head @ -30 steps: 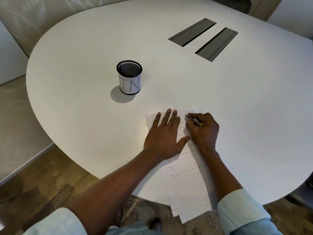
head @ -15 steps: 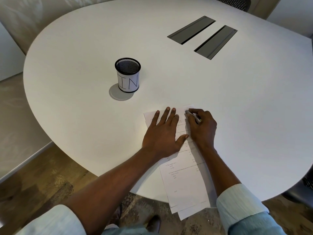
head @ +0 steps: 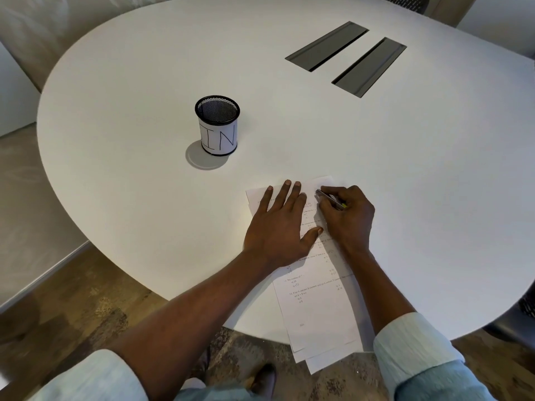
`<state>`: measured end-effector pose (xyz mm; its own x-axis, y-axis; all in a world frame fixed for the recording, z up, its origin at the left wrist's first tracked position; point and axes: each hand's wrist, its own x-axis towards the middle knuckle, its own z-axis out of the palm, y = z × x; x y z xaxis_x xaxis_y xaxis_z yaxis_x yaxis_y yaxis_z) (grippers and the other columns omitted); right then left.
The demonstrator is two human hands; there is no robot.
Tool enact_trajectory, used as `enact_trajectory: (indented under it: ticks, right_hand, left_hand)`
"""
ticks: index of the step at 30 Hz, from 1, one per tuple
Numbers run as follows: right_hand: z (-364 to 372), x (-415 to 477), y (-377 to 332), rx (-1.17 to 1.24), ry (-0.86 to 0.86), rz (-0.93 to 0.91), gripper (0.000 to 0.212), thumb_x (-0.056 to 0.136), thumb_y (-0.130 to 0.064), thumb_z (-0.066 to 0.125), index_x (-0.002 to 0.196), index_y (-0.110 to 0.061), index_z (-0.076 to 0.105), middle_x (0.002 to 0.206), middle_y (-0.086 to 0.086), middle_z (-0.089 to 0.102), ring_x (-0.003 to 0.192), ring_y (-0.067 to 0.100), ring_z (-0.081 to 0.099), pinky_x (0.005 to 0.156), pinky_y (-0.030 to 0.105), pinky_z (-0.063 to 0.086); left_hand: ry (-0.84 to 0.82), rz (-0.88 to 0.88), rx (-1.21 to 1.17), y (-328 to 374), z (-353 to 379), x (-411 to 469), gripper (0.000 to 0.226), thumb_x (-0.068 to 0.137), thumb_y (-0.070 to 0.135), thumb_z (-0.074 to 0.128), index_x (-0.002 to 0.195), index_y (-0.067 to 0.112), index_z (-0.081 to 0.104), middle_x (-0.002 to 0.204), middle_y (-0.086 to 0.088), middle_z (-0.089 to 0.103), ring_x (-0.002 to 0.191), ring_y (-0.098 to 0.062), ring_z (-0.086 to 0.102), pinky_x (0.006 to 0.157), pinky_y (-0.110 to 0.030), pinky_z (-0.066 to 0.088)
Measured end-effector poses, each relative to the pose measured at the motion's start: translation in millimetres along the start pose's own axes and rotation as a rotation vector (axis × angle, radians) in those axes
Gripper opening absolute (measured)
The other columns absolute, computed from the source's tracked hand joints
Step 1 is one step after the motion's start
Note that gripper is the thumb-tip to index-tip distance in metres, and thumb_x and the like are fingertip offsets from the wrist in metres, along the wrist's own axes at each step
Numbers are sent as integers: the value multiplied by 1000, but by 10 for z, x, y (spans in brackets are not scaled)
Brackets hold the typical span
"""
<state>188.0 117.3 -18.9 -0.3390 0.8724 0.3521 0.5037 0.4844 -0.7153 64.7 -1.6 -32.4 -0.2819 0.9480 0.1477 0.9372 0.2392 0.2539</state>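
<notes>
while a person leans over it, a wide white table [head: 144,82] with a smooth matte top and rounded edge fills the view. a loose stack of printed sheets [head: 318,308], thin white paper with small lines of text, lies directly under both hands, its long axis running from the near table edge, which it overhangs, away from the person. the left hand [head: 278,227] lies flat on the stack's upper part, fingers straight and spread, pressing it down. the right hand [head: 347,218], just beside it, is curled in a writing grip. a black mesh cup [head: 217,125], cylindrical with a paper band lettered "in", stands well apart, ahead and leftward, nearer the left hand. a slim silvery pen [head: 330,199], pinched by the right hand, points its tip at the page's top right.
</notes>
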Motion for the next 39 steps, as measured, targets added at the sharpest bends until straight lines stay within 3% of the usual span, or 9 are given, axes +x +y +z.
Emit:
enact_trajectory:
  ticks: [4,9,13,18,24,34,39]
  right_hand:
    - [5,16,32,-65,-30,-62,17,95,-24,80,111,-21,84,99,5,71,90,20,73,81,37,58]
    - [36,11,37,-102,-57,-100,20,100,-27,75,118,-21,81,104,7,71,93,20,72,80,26,49]
    - [32,16,28,-85,-48,-97,20,100,-29,74,118,-22,81,105,7,72,95,21,72,82,29,53]
    - [17,48,-15,18,18,76,21,100,-28,73,119,-23,82,113,4,78,104,20,73,94,36,57]
    - [-65,33,-38,138,18,170,20,92,-33,78,111,-29,85,110,-10,79,102,6,73,93,25,58]
    - [-2,24,-9,-16,-45,0,19,96,-29,80,114,-25,84,104,2,74,94,15,73,85,35,59]
    - [10,20,4,-92,-68,-68,21,100,-25,75,119,-20,81,104,8,71,94,23,72,80,29,51]
  left_hand:
    - [-7,4,4,4,-7,-2,86,104,69,29,169,13,32,183,-7,16,171,-25,5,138,-54,8]
    - [-12,3,12,11,-11,-2,87,104,70,27,170,13,30,183,-8,14,171,-26,4,138,-54,8]
    - [-2,4,10,8,6,-3,86,104,70,28,169,13,31,183,-8,15,171,-26,5,138,-54,8]
    - [-1,-3,4,7,4,-2,86,105,70,30,169,13,32,183,-7,15,171,-24,5,139,-53,7]
    - [-8,-7,-2,8,-25,-4,86,104,70,32,169,13,31,183,-6,15,171,-23,4,138,-52,7]
    - [-5,-10,-11,7,-31,0,86,103,70,32,169,14,32,183,-6,15,171,-23,5,139,-52,7]
    - [2,-9,-6,6,-22,-3,86,104,69,32,169,14,32,183,-6,16,171,-22,5,139,-52,7]
